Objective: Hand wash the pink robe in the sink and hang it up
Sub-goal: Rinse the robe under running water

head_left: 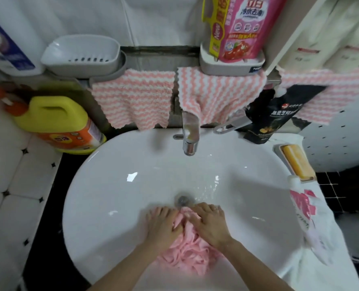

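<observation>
Robe [187,250] lies bunched at the near side of the sink [115,185], its far edge just short of the drain [182,200]. Left hand [163,225] and right hand [210,223] lie side by side on top of it. Fingers are spread and fairly straight, pressing down rather than gripping. The left thumb may be tucked into a fold; blur leaves that unsure. Shallow water ripples by the drain. No stream seen from the tap [190,133].

Step, as judged: kneading the wet cloth.

- Press with the palms, push toward the drain, then draw back and fold fresh cloth under.
- Much of the robe lies nearer the rim, outside the hands, so turn the bundle often.
- Keep cloth off the drain so water can pass.
- Soap [296,162] sits at the right rim, near enough if lather runs thin.
</observation>
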`<state>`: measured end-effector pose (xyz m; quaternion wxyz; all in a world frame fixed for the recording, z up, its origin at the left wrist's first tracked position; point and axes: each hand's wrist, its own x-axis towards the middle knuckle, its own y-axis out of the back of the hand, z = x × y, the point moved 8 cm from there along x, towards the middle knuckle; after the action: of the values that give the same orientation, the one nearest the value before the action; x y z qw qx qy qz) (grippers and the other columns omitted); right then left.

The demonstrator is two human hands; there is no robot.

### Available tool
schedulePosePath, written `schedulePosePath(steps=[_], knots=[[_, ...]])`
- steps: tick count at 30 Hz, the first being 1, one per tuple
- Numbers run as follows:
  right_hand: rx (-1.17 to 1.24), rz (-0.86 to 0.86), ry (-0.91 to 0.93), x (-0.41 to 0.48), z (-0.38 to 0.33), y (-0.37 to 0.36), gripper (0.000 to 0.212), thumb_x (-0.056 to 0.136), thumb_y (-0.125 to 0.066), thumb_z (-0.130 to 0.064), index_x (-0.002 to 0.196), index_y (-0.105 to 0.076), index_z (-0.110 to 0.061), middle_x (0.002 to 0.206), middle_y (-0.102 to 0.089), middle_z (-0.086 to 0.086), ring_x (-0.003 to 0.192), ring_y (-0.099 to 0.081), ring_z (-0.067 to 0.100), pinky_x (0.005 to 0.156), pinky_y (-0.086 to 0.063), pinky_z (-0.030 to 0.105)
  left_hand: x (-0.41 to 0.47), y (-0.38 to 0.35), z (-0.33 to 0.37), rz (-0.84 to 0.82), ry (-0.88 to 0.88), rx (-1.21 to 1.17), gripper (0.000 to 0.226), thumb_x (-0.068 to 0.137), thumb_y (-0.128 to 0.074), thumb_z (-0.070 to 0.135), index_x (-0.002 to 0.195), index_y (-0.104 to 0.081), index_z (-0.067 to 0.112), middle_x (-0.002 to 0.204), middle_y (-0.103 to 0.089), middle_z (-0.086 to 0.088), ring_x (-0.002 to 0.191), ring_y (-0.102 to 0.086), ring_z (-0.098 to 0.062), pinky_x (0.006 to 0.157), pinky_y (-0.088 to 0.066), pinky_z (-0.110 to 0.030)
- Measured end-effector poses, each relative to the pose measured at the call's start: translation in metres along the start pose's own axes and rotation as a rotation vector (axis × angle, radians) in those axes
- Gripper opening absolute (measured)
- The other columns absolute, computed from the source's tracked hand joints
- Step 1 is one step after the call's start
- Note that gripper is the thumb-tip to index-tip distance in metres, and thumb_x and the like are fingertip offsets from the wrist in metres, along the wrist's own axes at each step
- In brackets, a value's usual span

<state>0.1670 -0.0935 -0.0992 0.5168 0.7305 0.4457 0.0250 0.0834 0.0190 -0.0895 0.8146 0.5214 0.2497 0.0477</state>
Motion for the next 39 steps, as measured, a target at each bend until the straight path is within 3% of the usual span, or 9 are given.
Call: schedulePosePath(steps=[2,4,8,13,16,18,21,27,39], knots=[[0.005,-0.053,0.055,-0.009,0.001,-0.004,0.092,0.067,0.002,-0.090,0.131,-0.047,-0.046,0.140,-0.041,-0.022,0.133,-0.031,0.009,0.115,-0.015,0.043,-0.010,0.004,0.006,-0.041,-0.050,-0.004,0.057,0.071,-0.028,0.058,0.111,-0.058,0.032,0.121,-0.057,0.006,0.113,-0.049,-0.020,0.090,-0.045,-0.051],[0.014,-0.118,0.105,-0.017,0.003,-0.008,0.099,0.058,-0.001,-0.098,0.136,-0.039,-0.050,0.148,-0.030,-0.023,0.140,-0.023,0.010,0.116,-0.016,0.039,-0.019,-0.005,0.011,-0.197,-0.094,0.001,0.089,0.062,-0.005,0.061,0.138,-0.038,0.028,0.149,-0.028,0.008,0.136,-0.026,-0.016,0.112,-0.021,-0.038],[-0.029,-0.181,0.176,-0.030,0.000,-0.008,0.102,0.054,-0.006,-0.101,0.143,-0.020,-0.052,0.157,-0.013,-0.017,0.145,-0.009,0.011,0.118,-0.016,0.040,-0.031,-0.008,0.012,-0.269,-0.083,0.023,0.093,0.055,0.000,0.059,0.142,-0.017,0.033,0.150,-0.023,0.007,0.134,-0.025,-0.015,0.110,-0.017,-0.031],[-0.003,-0.149,0.195,-0.036,-0.001,-0.017,0.076,0.053,-0.011,-0.103,0.121,0.011,-0.078,0.158,-0.007,-0.014,0.147,-0.006,0.014,0.117,-0.015,0.044,-0.040,-0.003,0.015,-0.268,-0.078,0.081,0.102,0.055,0.003,0.061,0.146,-0.020,0.022,0.146,-0.027,0.002,0.128,-0.030,-0.020,0.105,-0.020,-0.029],[-0.033,-0.169,0.133,-0.036,0.002,-0.017,0.080,0.047,-0.014,-0.105,0.119,0.010,-0.079,0.160,0.005,-0.009,0.148,0.000,0.024,0.116,-0.015,0.049,-0.042,-0.001,0.017,-0.306,-0.074,0.048,0.095,0.062,-0.004,0.063,0.148,-0.012,0.025,0.144,-0.029,-0.001,0.124,-0.032,-0.022,0.103,-0.022,-0.030],[-0.029,-0.226,0.079,-0.035,0.002,-0.013,0.093,0.042,-0.019,-0.104,0.128,-0.001,-0.073,0.161,0.006,-0.005,0.148,-0.001,0.028,0.116,-0.015,0.048,-0.043,0.000,0.012,-0.313,-0.037,-0.020,0.077,0.082,-0.029,0.057,0.149,-0.002,0.030,0.144,-0.032,-0.003,0.124,-0.035,-0.023,0.102,-0.028,-0.032],[-0.073,-0.288,0.014,-0.032,-0.002,-0.004,0.129,0.029,-0.013,-0.106,0.144,-0.022,-0.049,0.159,-0.016,-0.006,0.143,-0.021,0.026,0.115,-0.021,0.041,-0.043,0.000,0.005,-0.345,0.038,-0.077,0.086,0.088,-0.048,0.047,0.150,0.007,0.023,0.149,-0.028,-0.005,0.131,-0.032,-0.027,0.105,-0.031,-0.037],[-0.051,-0.315,-0.019,-0.044,-0.009,0.004,0.129,0.026,-0.009,-0.105,0.141,-0.028,-0.049,0.137,-0.048,0.000,0.123,-0.042,0.030,0.103,-0.032,0.036,-0.041,-0.003,0.008,-0.367,0.025,-0.011,0.117,0.046,-0.014,0.073,0.148,-0.017,0.018,0.144,-0.031,-0.005,0.132,-0.030,-0.025,0.104,-0.034,-0.036],[-0.053,-0.324,-0.015,-0.050,-0.013,0.011,0.116,0.043,-0.014,-0.096,0.145,-0.028,-0.041,0.140,-0.044,0.003,0.126,-0.039,0.028,0.108,-0.025,0.033,-0.039,-0.009,0.004,-0.359,0.044,-0.023,0.109,0.050,-0.021,0.073,0.146,-0.021,0.021,0.141,-0.031,-0.002,0.131,-0.029,-0.024,0.104,-0.034,-0.038]])
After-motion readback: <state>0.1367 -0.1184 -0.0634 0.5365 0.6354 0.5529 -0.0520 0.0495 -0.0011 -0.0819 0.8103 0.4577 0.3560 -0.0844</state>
